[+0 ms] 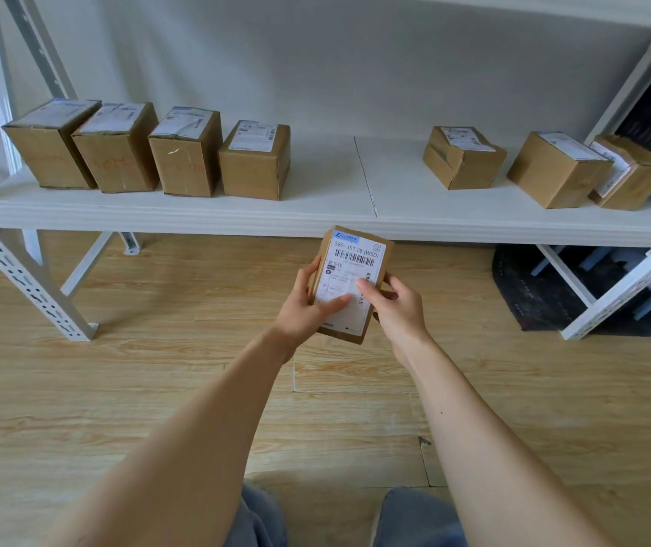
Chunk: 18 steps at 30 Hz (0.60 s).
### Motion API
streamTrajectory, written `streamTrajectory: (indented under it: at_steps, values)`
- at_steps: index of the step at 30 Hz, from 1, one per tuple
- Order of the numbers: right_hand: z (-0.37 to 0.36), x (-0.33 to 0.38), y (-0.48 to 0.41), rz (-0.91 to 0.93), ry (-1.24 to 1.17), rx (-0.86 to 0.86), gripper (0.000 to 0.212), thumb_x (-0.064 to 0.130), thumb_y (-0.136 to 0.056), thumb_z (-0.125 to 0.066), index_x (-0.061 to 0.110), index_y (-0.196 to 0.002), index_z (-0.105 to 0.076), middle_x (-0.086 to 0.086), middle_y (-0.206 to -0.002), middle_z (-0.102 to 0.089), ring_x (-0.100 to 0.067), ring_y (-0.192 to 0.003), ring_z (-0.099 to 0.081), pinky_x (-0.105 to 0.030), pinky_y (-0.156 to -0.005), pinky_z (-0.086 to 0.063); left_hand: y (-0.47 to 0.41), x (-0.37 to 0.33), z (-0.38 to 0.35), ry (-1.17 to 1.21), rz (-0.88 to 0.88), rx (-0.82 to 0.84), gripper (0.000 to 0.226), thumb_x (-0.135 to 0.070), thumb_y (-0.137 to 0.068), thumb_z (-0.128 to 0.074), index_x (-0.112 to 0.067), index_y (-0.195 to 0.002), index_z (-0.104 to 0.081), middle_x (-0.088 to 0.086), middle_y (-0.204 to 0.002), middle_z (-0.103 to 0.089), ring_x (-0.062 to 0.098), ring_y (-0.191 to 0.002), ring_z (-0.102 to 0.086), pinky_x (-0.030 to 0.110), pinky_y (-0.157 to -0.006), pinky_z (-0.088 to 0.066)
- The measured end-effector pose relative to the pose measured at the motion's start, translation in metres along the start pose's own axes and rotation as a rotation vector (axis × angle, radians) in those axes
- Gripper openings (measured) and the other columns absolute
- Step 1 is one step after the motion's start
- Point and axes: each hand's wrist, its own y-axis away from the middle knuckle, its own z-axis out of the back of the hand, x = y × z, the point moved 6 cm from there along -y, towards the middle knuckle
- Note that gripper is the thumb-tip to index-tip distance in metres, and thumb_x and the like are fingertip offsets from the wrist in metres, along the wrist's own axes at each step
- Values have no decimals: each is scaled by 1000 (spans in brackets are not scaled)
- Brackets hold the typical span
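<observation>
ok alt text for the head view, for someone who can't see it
A left hand and a right hand hold a small labelled cardboard box, label up, before a white shelf. The shelf bears a row of four boxes at its left and three boxes at its right.

Both hands, left hand (pixel 304 309) and right hand (pixel 398 309), grip a labelled box (pixel 351 270) between their fingers (pixel 335 304); beyond the fingers, a shelf (pixel 394 191) carries seven boxes.

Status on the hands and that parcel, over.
Left hand, right hand both gripping the labelled parcel, label up. Parcel in front of the shelf edge. Nothing between them.
</observation>
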Motion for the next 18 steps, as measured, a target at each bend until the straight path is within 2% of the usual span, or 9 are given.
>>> streamTrajectory:
  at_steps: [4,7,9,10,13,18]
  values:
    - [-6,3,-4,-7,-63,-42,38,15,-89,-73,10,-123,-56,1,-110,-69,-2,-93,-65,-7,-64,-49,-12,-4,1,41,-29,-78,80,-21,-86,-78,-44,-148,-33,-5,-125,-63,19,-115,-64,44,-99,-54]
    - [-9,7,-10,9,-125,-33,38,9,-87,-73,16,-119,-55,-3,-118,-68,-7,-103,-65,-10,-72,-50,-23,-13,2,57,-27,-99,76,-23,-86,-78,-44,-145,-36,-3,-124,-66,19,-113,-65,40,-97,-55]
    - [-10,14,-18,21,-128,-15,40,11,-88,-73,23,-121,-56,2,-123,-67,-10,-112,-63,-15,-79,-50,-30,-23,2,47,-6,-106,66,-20,-88,-75,-36,-141,-39,-4,-119,-67,15,-102,-67,34,-86,-56]
    - [-11,20,-24,27,-120,-13,41,12,-88,-72,27,-123,-56,5,-124,-66,-12,-115,-61,-21,-83,-49,-36,-30,3,38,9,-121,60,-19,-89,-74,-29,-137,-40,-4,-117,-67,14,-95,-66,35,-84,-54]
    - [-14,41,-42,32,-131,13,49,11,-89,-67,31,-134,-56,11,-125,-66,-11,-116,-60,-30,-88,-46,-52,-49,3,64,40,-158,49,-16,-90,-73,-13,-128,-42,3,-114,-65,14,-79,-59,43,-93,-54]
    - [-22,77,-75,45,-119,8,53,26,-79,-70,25,-130,-58,10,-125,-67,-17,-115,-63,-46,-95,-51,-79,-83,9,87,6,-155,45,-17,-95,-66,-12,-135,-45,3,-97,-64,14,-80,-60,40,-95,-55]
